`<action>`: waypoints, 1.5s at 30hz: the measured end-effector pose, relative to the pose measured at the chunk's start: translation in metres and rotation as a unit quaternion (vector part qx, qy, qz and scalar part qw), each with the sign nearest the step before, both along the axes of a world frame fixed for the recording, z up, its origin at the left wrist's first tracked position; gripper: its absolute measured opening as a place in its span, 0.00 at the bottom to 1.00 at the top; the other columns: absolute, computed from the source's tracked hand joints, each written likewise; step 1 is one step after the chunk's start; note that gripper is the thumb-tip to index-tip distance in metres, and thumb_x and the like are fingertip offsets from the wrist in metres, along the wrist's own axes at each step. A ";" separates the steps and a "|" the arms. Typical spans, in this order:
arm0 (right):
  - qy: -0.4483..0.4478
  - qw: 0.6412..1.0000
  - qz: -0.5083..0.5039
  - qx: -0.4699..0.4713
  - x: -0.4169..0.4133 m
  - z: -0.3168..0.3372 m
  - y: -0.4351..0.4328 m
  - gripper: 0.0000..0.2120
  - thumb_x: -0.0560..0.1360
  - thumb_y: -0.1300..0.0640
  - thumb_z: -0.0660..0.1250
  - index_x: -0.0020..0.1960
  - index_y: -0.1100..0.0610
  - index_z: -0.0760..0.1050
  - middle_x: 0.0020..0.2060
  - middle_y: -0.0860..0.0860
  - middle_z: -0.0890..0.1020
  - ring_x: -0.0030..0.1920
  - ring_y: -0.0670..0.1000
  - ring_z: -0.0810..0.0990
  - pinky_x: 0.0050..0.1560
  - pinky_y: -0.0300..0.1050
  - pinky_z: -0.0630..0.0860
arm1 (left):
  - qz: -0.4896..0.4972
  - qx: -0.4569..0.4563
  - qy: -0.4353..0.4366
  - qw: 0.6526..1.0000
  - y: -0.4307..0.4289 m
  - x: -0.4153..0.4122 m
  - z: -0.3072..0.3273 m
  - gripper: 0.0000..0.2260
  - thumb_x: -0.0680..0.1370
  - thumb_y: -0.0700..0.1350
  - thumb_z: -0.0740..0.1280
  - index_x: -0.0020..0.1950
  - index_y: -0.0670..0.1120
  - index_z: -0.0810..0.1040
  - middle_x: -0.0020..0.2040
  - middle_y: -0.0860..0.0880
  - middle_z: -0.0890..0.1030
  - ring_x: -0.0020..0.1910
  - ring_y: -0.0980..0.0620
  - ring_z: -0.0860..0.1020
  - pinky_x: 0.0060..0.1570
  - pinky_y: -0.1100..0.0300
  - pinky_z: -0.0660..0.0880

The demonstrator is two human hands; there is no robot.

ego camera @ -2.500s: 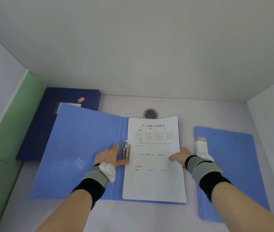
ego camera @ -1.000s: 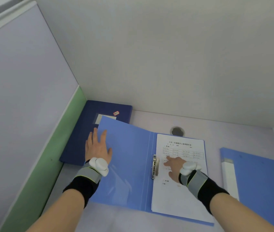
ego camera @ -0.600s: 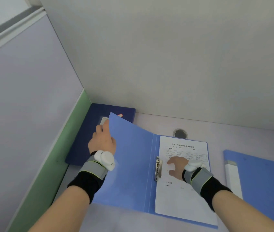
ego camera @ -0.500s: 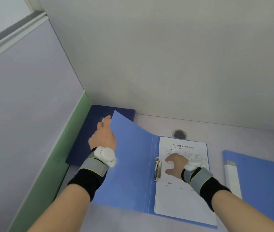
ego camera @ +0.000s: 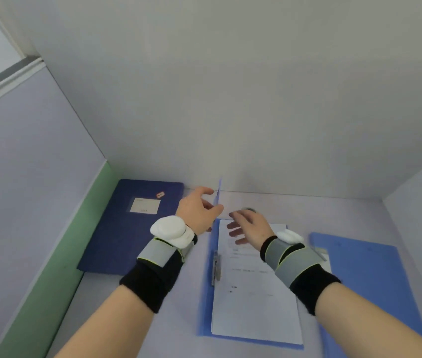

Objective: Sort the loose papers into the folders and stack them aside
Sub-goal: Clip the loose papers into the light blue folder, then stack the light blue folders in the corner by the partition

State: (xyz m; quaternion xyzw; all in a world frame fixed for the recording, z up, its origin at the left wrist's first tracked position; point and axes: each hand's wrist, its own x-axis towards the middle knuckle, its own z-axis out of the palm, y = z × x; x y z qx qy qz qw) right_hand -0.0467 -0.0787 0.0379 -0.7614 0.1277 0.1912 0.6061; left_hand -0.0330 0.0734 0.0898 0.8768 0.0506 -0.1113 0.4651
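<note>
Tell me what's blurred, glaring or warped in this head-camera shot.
Head view: the lighting is soft and even, with no glare and only faint shadows; the left hand and the lifted folder cover it pinches are smeared by motion, the right hand slightly too; the print on the paper is too soft to read; the wide lens splays the partition walls outward.
</note>
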 end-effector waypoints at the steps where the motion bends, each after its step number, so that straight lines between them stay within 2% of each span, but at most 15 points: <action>1: 0.014 0.999 -0.022 0.027 -0.001 0.005 -0.009 0.16 0.80 0.49 0.56 0.57 0.60 0.74 0.46 0.59 0.82 0.42 0.56 0.80 0.43 0.50 0.78 | -0.001 0.006 -0.007 1.000 -0.012 -0.001 -0.002 0.18 0.74 0.49 0.68 0.62 0.50 0.71 0.41 0.52 0.80 0.40 0.50 0.82 0.37 0.55 0.83; 4: 0.047 0.993 -0.070 0.082 -0.007 0.012 -0.038 0.25 0.81 0.44 0.48 0.54 0.59 0.77 0.40 0.58 0.83 0.38 0.56 0.81 0.42 0.48 0.78 | 0.001 -0.021 0.009 1.000 -0.044 -0.005 -0.012 0.16 0.74 0.52 0.67 0.60 0.50 0.72 0.40 0.53 0.80 0.41 0.46 0.83 0.43 0.49 0.82; 6: 0.070 0.987 -0.099 0.108 -0.008 0.007 -0.055 0.29 0.80 0.40 0.45 0.49 0.58 0.79 0.36 0.56 0.82 0.36 0.54 0.81 0.39 0.46 0.79 | -0.019 -0.035 0.028 0.999 -0.061 -0.008 -0.024 0.14 0.75 0.51 0.64 0.60 0.52 0.72 0.49 0.48 0.81 0.45 0.45 0.83 0.46 0.47 0.81; 9: 0.093 0.979 -0.142 0.109 -0.012 -0.008 -0.079 0.29 0.78 0.37 0.46 0.44 0.55 0.79 0.35 0.53 0.82 0.35 0.52 0.79 0.37 0.43 0.75 | -0.102 0.033 0.028 0.994 -0.082 -0.017 -0.048 0.15 0.79 0.45 0.58 0.65 0.51 0.69 0.59 0.47 0.78 0.55 0.47 0.79 0.52 0.52 0.78; 13: 0.119 0.978 -0.162 0.056 -0.015 -0.033 -0.099 0.20 0.75 0.42 0.60 0.50 0.58 0.78 0.39 0.54 0.80 0.37 0.52 0.77 0.39 0.42 0.75 | -0.168 0.096 0.037 0.980 -0.088 -0.030 -0.077 0.18 0.79 0.39 0.55 0.69 0.49 0.66 0.65 0.48 0.74 0.60 0.48 0.75 0.58 0.56 0.74; 18: 0.128 0.983 -0.130 -0.019 -0.018 -0.071 -0.121 0.06 0.74 0.56 0.67 0.42 0.59 0.79 0.46 0.60 0.82 0.44 0.56 0.80 0.47 0.48 0.76 | -0.169 0.155 0.083 0.970 -0.077 -0.029 -0.111 0.19 0.78 0.40 0.58 0.69 0.49 0.65 0.66 0.47 0.73 0.63 0.47 0.73 0.61 0.55 0.72; 22: 0.168 0.974 -0.134 -0.077 -0.019 -0.099 -0.133 0.12 0.70 0.58 0.69 0.52 0.61 0.80 0.47 0.57 0.84 0.49 0.59 0.83 0.51 0.57 0.81 | -0.122 0.207 0.106 0.965 -0.058 -0.025 -0.132 0.21 0.77 0.40 0.60 0.70 0.48 0.64 0.68 0.45 0.69 0.66 0.45 0.70 0.63 0.54 0.70; 25: 0.154 0.971 -0.112 -0.147 -0.022 -0.107 -0.137 0.10 0.70 0.59 0.68 0.50 0.59 0.79 0.40 0.52 0.82 0.44 0.55 0.81 0.45 0.44 0.77 | -0.037 0.239 0.106 0.965 -0.042 -0.024 -0.145 0.22 0.76 0.42 0.62 0.70 0.47 0.64 0.67 0.45 0.69 0.66 0.44 0.66 0.63 0.51 0.70; 28: 0.149 0.956 -0.049 -0.249 -0.025 -0.109 -0.139 0.12 0.73 0.58 0.66 0.56 0.58 0.76 0.47 0.51 0.80 0.53 0.56 0.80 0.50 0.40 0.73 | 0.013 0.264 0.156 0.952 -0.030 -0.022 -0.158 0.24 0.76 0.48 0.62 0.71 0.46 0.62 0.67 0.44 0.69 0.67 0.43 0.66 0.64 0.50 0.69; 30: 0.148 0.943 0.000 -0.297 -0.026 -0.112 -0.140 0.17 0.73 0.54 0.67 0.59 0.57 0.74 0.53 0.52 0.81 0.55 0.57 0.80 0.56 0.44 0.75 | 0.006 0.284 0.211 0.935 -0.026 -0.022 -0.165 0.23 0.76 0.53 0.60 0.69 0.46 0.65 0.65 0.43 0.70 0.63 0.42 0.70 0.62 0.50 0.70; 32: 0.151 0.935 0.036 -0.318 -0.026 -0.116 -0.140 0.21 0.72 0.52 0.68 0.62 0.58 0.71 0.55 0.55 0.80 0.54 0.57 0.80 0.55 0.47 0.76 | -0.004 0.287 0.231 0.930 -0.026 -0.024 -0.169 0.20 0.77 0.55 0.59 0.65 0.46 0.69 0.61 0.43 0.70 0.57 0.42 0.74 0.58 0.51 0.73; 36: 0.144 0.921 0.083 -0.353 -0.020 -0.119 -0.135 0.23 0.72 0.54 0.69 0.63 0.59 0.66 0.47 0.55 0.77 0.50 0.58 0.80 0.50 0.47 0.77 | 0.018 0.229 0.232 0.945 -0.029 -0.021 -0.170 0.20 0.76 0.51 0.60 0.66 0.45 0.68 0.62 0.42 0.69 0.55 0.41 0.76 0.59 0.51 0.73; 39: 0.141 0.918 0.073 -0.363 -0.017 -0.122 -0.132 0.21 0.72 0.56 0.68 0.61 0.60 0.65 0.45 0.55 0.75 0.45 0.57 0.77 0.47 0.47 0.76 | 0.055 0.157 0.225 0.960 -0.032 -0.013 -0.166 0.22 0.75 0.50 0.63 0.66 0.45 0.66 0.62 0.43 0.72 0.52 0.43 0.77 0.57 0.51 0.74; 41: 0.141 0.918 0.070 -0.365 -0.015 -0.122 -0.131 0.21 0.72 0.57 0.68 0.60 0.61 0.65 0.48 0.56 0.76 0.46 0.58 0.78 0.47 0.47 0.77 | 0.112 0.063 0.213 0.969 -0.033 -0.008 -0.163 0.21 0.75 0.49 0.65 0.65 0.45 0.66 0.60 0.44 0.76 0.48 0.44 0.79 0.52 0.52 0.75; 45: 0.151 0.925 0.057 -0.343 -0.009 -0.122 -0.128 0.23 0.72 0.56 0.69 0.62 0.60 0.66 0.53 0.58 0.79 0.52 0.59 0.80 0.53 0.50 0.78 | 0.215 -0.120 0.181 0.952 -0.030 -0.004 -0.153 0.13 0.75 0.43 0.68 0.57 0.47 0.68 0.56 0.36 0.80 0.40 0.43 0.78 0.44 0.54 0.76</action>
